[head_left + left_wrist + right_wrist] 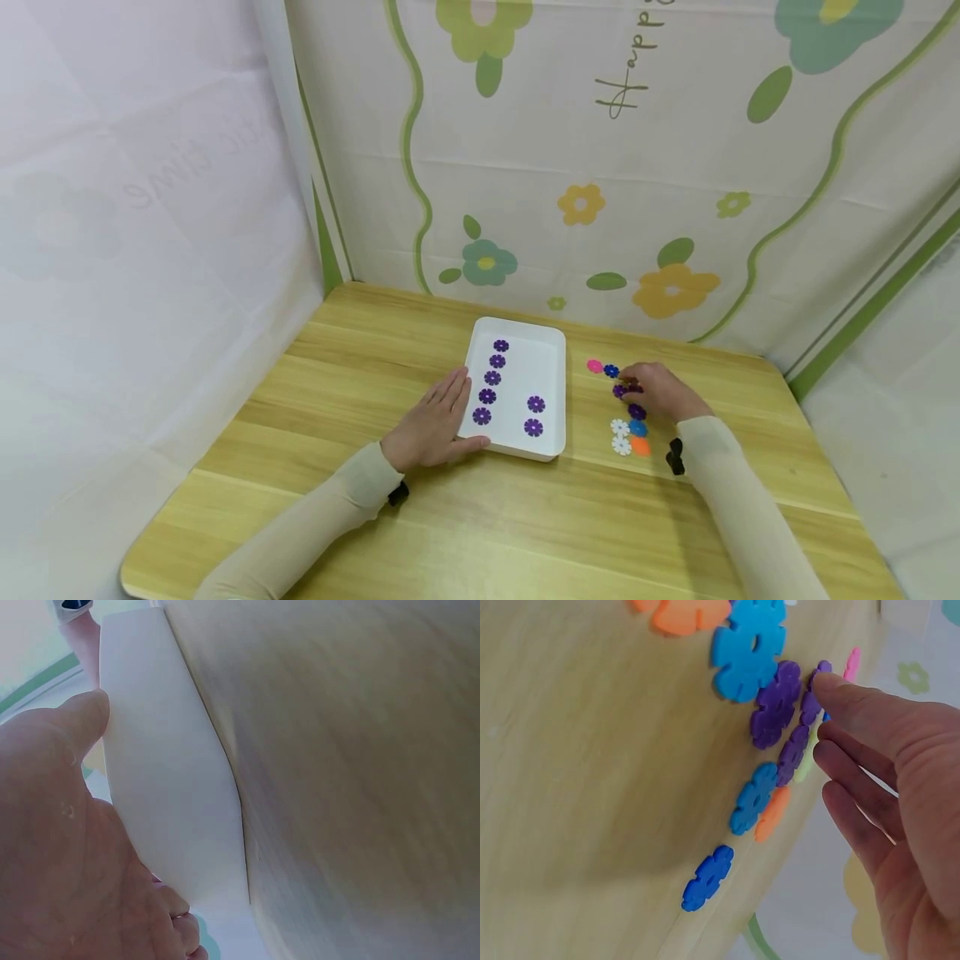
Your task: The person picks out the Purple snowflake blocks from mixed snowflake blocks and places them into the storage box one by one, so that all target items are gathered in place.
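Observation:
A white rectangular tray (551, 350) holds several purple snowflake building discs: a longer column along its left side, including one disc (492, 377), and two at the lower right. My left hand (435, 425) rests against the tray's near left corner, fingers extended along the left side and thumb at the near rim. In the left wrist view, the tray wall (165, 750) is beside the palm. My right hand (663, 392) reaches over loose discs right of the tray. Its thumb tip overlaps a purple disc (810, 705) in the right wrist view, with the other fingers spread loosely.
Around the right hand lie a pink disc (595, 366), dark blue disc (611, 371), light blue disc (638, 428), orange disc (641, 447) and two white discs (621, 446). A printed curtain (525, 150) hangs behind the wooden table (480, 533).

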The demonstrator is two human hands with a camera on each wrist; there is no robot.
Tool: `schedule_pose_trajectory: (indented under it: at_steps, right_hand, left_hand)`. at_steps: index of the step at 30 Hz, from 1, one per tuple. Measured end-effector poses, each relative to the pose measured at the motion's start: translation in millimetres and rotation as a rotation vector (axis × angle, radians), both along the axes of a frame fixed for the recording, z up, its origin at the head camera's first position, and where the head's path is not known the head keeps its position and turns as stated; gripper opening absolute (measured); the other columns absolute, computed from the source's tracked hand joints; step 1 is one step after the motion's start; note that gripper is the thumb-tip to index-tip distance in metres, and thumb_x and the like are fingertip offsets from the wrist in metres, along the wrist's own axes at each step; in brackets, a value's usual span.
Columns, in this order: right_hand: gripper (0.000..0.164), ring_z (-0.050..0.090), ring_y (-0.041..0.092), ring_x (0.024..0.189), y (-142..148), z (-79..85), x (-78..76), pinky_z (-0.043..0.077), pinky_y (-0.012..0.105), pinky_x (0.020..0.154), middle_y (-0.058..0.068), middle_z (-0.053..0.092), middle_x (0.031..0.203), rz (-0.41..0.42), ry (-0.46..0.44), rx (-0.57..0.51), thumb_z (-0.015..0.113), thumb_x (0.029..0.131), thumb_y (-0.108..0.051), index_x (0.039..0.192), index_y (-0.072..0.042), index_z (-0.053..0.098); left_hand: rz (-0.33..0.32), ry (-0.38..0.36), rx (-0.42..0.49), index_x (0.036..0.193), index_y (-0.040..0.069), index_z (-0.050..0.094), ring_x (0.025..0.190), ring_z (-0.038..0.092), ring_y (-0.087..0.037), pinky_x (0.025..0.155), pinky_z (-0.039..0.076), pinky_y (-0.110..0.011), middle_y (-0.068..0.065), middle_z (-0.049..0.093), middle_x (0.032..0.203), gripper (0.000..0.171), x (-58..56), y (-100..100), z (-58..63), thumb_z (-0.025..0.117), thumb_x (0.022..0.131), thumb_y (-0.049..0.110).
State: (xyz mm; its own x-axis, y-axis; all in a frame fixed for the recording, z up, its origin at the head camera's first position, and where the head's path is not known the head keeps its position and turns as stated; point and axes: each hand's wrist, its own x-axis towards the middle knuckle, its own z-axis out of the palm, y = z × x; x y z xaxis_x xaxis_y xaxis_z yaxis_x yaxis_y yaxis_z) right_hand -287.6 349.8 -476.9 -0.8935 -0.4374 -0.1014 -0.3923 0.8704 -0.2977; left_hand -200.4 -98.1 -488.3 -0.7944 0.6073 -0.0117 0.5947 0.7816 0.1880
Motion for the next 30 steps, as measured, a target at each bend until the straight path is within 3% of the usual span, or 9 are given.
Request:
schedule_pose_trajectory:
  at_steps: [9,15,17,24,30]
  right_hand:
    - [0.021,0.073,0.026,0.098,-2.8,1.6,-4.6,0.063,0.050,0.091,0.013,0.077,0.107,-0.012,-0.019,-0.029,0.077,0.096,-0.008,0.116,0.000,0.075]
    - [0.004,0.070,0.018,0.082,1.2,4.3,-10.6,0.061,0.035,0.076,0.005,0.076,0.092,-0.047,-0.087,-0.114,0.078,0.096,-0.010,0.097,-0.007,0.078]
    - [0.005,0.070,0.019,0.080,2.6,6.6,-11.2,0.058,0.030,0.073,0.004,0.077,0.090,-0.050,-0.103,-0.125,0.076,0.097,-0.011,0.093,-0.008,0.077]
    - [0.012,0.066,0.025,0.081,-1.0,32.1,-10.0,0.055,0.028,0.071,0.013,0.077,0.096,-0.027,-0.146,-0.110,0.069,0.103,-0.010,0.097,-0.004,0.077]
    - [0.014,0.064,0.017,0.077,-12.1,54.2,-13.0,0.055,0.028,0.070,0.014,0.077,0.099,0.019,-0.134,-0.102,0.066,0.105,-0.011,0.100,-0.005,0.078]
  left_hand:
    - [-0.003,0.000,0.018,0.164,-0.010,0.017,0.165,0.009,-0.041,0.134,0.020,-0.053,-0.027,0.008,0.175,0.104,-0.8,0.7,-1.4,0.042,0.104,0.071]
    - [0.002,-0.004,0.034,0.164,-0.010,0.019,0.165,0.011,-0.042,0.133,0.021,-0.055,-0.028,0.011,0.175,0.103,-0.2,0.6,-0.8,0.044,0.104,0.069]
    - [0.003,-0.005,0.022,0.164,-0.010,0.018,0.165,0.011,-0.041,0.133,0.021,-0.054,-0.027,0.010,0.175,0.103,0.2,0.9,-0.5,0.043,0.104,0.070]
    - [0.008,-0.013,0.013,0.164,-0.010,0.018,0.165,0.011,-0.041,0.133,0.020,-0.054,-0.028,0.009,0.175,0.104,0.2,0.8,-0.4,0.044,0.104,0.071]
    - [0.006,-0.006,0.012,0.164,-0.010,0.017,0.165,0.011,-0.041,0.133,0.020,-0.054,-0.028,0.010,0.175,0.103,-0.5,1.1,0.1,0.043,0.104,0.071]
